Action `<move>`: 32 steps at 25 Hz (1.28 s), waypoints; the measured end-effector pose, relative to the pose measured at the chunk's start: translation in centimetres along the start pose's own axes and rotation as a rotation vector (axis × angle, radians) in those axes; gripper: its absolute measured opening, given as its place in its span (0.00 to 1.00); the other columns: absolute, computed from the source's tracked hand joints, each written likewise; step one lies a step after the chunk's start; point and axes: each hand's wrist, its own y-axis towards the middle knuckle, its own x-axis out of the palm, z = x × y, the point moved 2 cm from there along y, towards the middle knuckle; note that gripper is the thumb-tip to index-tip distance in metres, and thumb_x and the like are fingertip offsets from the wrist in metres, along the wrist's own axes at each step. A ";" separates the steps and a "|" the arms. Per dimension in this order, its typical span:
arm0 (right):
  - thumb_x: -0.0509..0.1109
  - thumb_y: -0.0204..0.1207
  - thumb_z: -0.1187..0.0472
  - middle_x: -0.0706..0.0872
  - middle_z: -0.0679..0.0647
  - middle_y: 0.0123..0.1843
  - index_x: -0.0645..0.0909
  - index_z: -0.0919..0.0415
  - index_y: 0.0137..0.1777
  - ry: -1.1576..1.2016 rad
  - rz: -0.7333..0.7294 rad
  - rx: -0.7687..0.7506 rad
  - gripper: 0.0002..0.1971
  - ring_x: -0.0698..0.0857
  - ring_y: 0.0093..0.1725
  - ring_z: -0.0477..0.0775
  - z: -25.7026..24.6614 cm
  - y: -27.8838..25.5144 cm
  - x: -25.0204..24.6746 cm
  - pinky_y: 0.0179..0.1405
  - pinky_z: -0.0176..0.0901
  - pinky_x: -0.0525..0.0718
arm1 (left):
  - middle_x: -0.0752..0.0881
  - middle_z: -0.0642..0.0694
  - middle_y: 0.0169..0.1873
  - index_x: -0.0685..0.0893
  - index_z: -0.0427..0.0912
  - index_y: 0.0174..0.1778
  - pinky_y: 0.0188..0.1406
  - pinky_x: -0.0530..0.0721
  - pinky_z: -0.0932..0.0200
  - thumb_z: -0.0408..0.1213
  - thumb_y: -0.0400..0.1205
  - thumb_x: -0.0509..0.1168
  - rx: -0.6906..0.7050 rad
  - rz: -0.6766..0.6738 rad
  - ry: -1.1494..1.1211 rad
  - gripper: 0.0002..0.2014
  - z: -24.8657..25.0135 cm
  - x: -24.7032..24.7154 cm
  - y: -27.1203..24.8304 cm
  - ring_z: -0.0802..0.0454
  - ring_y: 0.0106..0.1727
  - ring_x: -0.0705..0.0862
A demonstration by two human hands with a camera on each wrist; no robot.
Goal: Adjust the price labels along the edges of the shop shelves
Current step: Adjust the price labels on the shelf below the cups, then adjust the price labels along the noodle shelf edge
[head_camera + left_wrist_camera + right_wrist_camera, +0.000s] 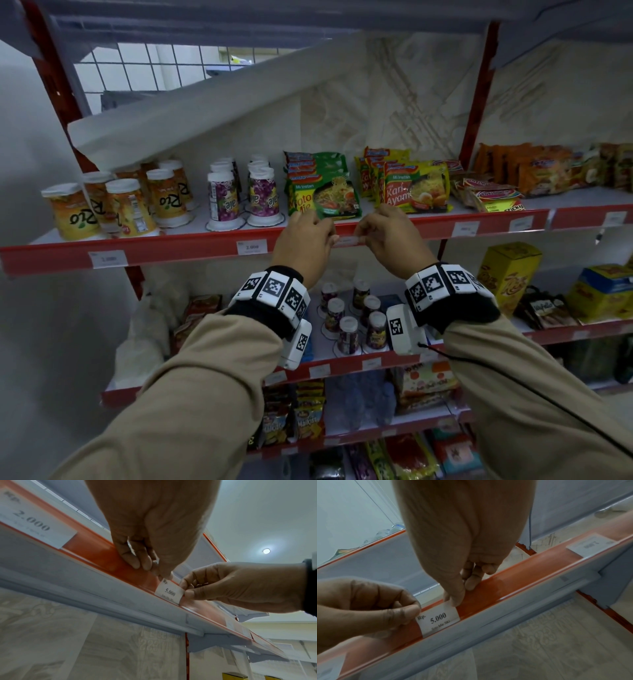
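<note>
At mid-frame, the left hand [306, 240] and the right hand [394, 240] meet at a small white label [346, 240] on the red shelf edge [191, 248]; each hand's fingertips pinch one end of it. Its print is too blurred to read. Directly above the hands stand green noodle packs [329, 192], with yellow packs [414, 186] to their right. Left of centre are purple cups [224, 200] and, further left, orange cups [102, 209]. Another label [252, 246] reading 2.000 sits just left of the left hand. Both wrists wear bands [274, 291] of black-and-white markers over beige sleeves [191, 394]. Lower shelves [342, 368] at the bottom hold more cups and snacks.
</note>
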 end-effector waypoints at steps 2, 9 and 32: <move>0.68 0.73 0.72 0.80 0.59 0.51 0.84 0.61 0.52 0.016 0.004 0.016 0.10 0.75 0.57 0.61 0.0 -0.1 -0.1 0.53 0.48 0.74 | 0.78 0.42 0.54 0.82 0.41 0.54 0.48 0.73 0.52 0.44 0.86 0.59 0.003 -0.002 0.000 0.12 -0.1 0.0 -0.2 0.43 0.58 0.71; 0.69 0.72 0.73 0.80 0.57 0.54 0.81 0.60 0.53 0.031 0.054 0.014 0.12 0.74 0.59 0.59 0.4 -0.9 -0.1 0.53 0.48 0.74 | 0.79 0.42 0.54 0.79 0.41 0.54 0.47 0.74 0.51 0.38 0.85 0.60 0.035 0.031 -0.005 0.06 -0.3 0.0 -0.4 0.44 0.56 0.72; 0.77 0.68 0.56 0.80 0.61 0.57 0.82 0.61 0.53 -0.298 0.141 -0.029 0.16 0.73 0.57 0.65 16.2 -3.7 -8.0 0.54 0.56 0.74 | 0.73 0.44 0.66 0.67 0.44 0.75 0.62 0.71 0.49 0.45 0.80 0.62 0.168 0.007 0.260 0.27 16.7 6.2 5.5 0.43 0.65 0.71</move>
